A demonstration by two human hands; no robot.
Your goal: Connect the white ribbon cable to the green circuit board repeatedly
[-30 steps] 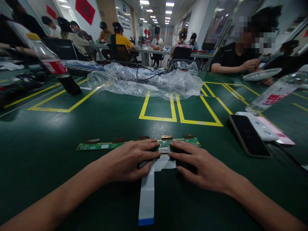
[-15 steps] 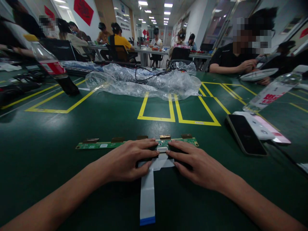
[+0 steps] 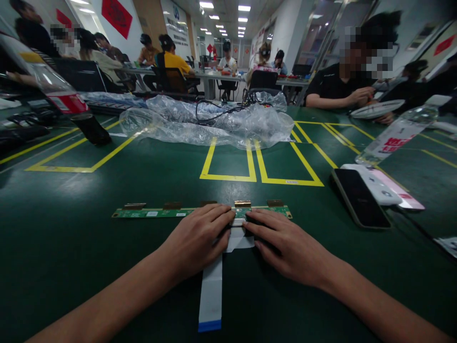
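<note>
A long narrow green circuit board lies across the dark green table. A white flat ribbon cable with a blue end runs from the board's connector toward me. My left hand lies flat with fingers stretched out, fingertips pressing on the board and on the cable end. My right hand lies flat too, its fingertips on the board just right of the connector. The two hands nearly meet at the cable's upper end, which they partly hide.
A black phone and a white device on a pink case lie right. A tilted water bottle is far right, a cola bottle far left. Crumpled clear plastic with a black cable lies behind the yellow tape boxes. People sit around.
Both hands have closed in slightly on the connector, and the ribbon cable's lower end has swung a little to the left. The view has shifted slightly.
</note>
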